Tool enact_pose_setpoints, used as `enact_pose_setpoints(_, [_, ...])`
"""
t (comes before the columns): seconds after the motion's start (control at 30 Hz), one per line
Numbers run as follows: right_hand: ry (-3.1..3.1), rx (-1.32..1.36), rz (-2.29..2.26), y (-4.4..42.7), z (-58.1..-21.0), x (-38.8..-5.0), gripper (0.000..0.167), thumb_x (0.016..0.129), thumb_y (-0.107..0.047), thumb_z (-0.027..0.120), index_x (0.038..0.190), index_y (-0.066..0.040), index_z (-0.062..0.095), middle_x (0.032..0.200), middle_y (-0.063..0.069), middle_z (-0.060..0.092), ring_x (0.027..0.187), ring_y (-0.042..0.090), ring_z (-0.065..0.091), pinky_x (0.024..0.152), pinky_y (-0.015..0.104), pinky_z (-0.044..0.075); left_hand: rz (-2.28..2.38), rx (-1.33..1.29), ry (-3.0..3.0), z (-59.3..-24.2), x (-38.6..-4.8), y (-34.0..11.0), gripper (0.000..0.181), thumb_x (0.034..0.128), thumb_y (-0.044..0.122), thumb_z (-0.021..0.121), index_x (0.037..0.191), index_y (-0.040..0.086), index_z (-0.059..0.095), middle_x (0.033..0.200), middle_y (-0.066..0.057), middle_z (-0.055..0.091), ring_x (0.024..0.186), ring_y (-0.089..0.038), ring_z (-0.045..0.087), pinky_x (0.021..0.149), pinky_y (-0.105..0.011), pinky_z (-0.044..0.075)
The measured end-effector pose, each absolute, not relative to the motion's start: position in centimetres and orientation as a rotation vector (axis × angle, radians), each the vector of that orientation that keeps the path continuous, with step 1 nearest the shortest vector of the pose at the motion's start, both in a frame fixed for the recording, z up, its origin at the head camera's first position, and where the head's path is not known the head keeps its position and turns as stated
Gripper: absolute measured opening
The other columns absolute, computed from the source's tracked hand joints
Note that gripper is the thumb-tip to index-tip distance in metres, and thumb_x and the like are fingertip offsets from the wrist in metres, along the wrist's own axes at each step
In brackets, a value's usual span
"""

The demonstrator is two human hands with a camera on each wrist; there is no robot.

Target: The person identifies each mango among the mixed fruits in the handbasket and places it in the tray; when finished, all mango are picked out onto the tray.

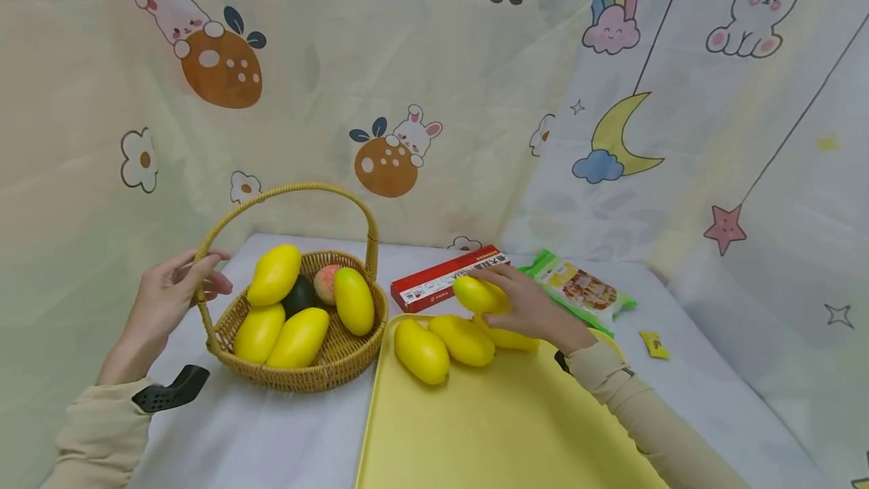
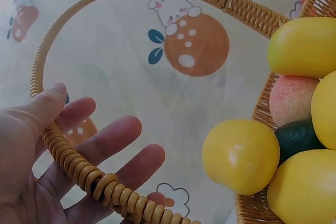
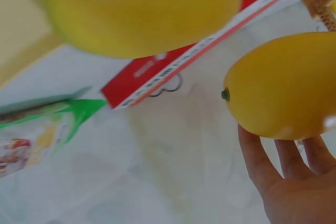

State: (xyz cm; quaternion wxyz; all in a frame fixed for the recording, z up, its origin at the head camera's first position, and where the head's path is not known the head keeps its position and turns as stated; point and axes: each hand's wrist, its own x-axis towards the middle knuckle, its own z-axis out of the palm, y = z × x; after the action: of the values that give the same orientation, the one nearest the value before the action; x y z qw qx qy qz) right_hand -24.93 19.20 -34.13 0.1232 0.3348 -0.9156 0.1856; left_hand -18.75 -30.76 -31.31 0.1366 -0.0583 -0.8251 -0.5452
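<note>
A person's two bare hands work over a white-covered desk. The right hand holds a yellow mango, fingers over its top in the head view and fingertips against its side in the right wrist view. This mango is above the far edge of a yellow tray; whether it touches the mangoes grouped there, three in view, cannot be told. The left hand is at the handle of a wicker basket, which lies between the thumb and loosely spread fingers, not tightly gripped. Inside the basket are four more mangoes, a pinkish peach and a dark green fruit, perhaps an avocado. Behind the tray lies a red box; to its right, a green-edged snack packet.

The held mango looks smooth and glossy, probably a light, stiff imitation that could roll or slip. Its rounded middle, pinched across the narrower width, seems the surest hold; the tapered ends offer less.
</note>
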Motion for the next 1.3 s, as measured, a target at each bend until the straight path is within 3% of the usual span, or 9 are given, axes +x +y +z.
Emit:
enact_pose_setpoints(0.17, [-2.665,0.858,0.455,22.3,-35.0,-24.3,0.064,0.076,-0.019,0.075,0.136,-0.019,0.053,0.123,0.013,0.057,0.101,0.030,0.056,0.078,0.049,0.050,-1.582,-0.170,-2.385,-31.4,-18.8,-30.7,0.023,0.0999,0.033,0.050,0.114,0.019,0.061,0.076,0.002,0.070,0.076,-0.006,0.065,0.071,-0.014,0.052])
enact_pose_setpoints(0.4, [-2.729,0.703,0.323,26.0,-35.9,-23.6,0.066,0.077,-0.023,0.079,0.136,-0.015,0.052,0.121,0.015,0.057,0.105,0.034,0.055,0.082,0.054,0.048,-1.572,-0.154,-2.388,-31.4,-18.7,-30.7,0.024,0.0999,0.035,0.049,0.115,0.019,0.061,0.076,0.002,0.070,0.076,-0.006,0.064,0.070,-0.013,0.051])
enact_pose_setpoints(0.57, [-2.749,0.611,0.260,27.8,-36.4,-23.2,0.066,0.076,-0.024,0.080,0.135,-0.010,0.052,0.118,0.021,0.057,0.103,0.039,0.056,0.075,0.054,0.050,-1.568,-0.154,-2.386,-31.4,-18.7,-30.8,0.023,0.0998,0.034,0.050,0.114,0.020,0.061,0.076,0.003,0.070,0.076,-0.005,0.065,0.070,-0.013,0.051])
enact_pose_setpoints(0.73, [-2.819,0.501,0.218,28.6,-37.1,-23.0,0.065,0.077,-0.025,0.079,0.134,-0.008,0.052,0.120,0.026,0.055,0.103,0.044,0.055,0.070,0.057,0.050,-1.573,-0.155,-2.379,-31.3,-18.7,-30.8,0.022,0.0997,0.034,0.050,0.114,0.021,0.061,0.075,0.003,0.070,0.076,-0.005,0.064,0.070,-0.013,0.051])
enact_pose_setpoints(0.93, [-2.891,0.432,0.204,28.7,-38.4,-22.9,0.065,0.076,-0.026,0.079,0.133,-0.008,0.054,0.115,0.027,0.055,0.095,0.041,0.057,0.057,0.050,0.050,-1.544,-0.137,-2.401,-31.3,-18.7,-30.8,0.023,0.0997,0.036,0.049,0.114,0.022,0.060,0.076,0.003,0.070,0.076,-0.006,0.064,0.070,-0.014,0.050])
enact_pose_setpoints(1.3, [-2.956,0.457,0.155,28.4,-39.8,-23.2,0.064,0.075,-0.024,0.079,0.131,-0.009,0.053,0.110,0.022,0.058,0.088,0.037,0.059,0.055,0.047,0.049,-1.583,-0.149,-2.381,-31.3,-18.8,-30.8,0.020,0.0998,0.034,0.050,0.112,0.022,0.061,0.075,0.002,0.070,0.075,-0.006,0.064,0.070,-0.014,0.052])
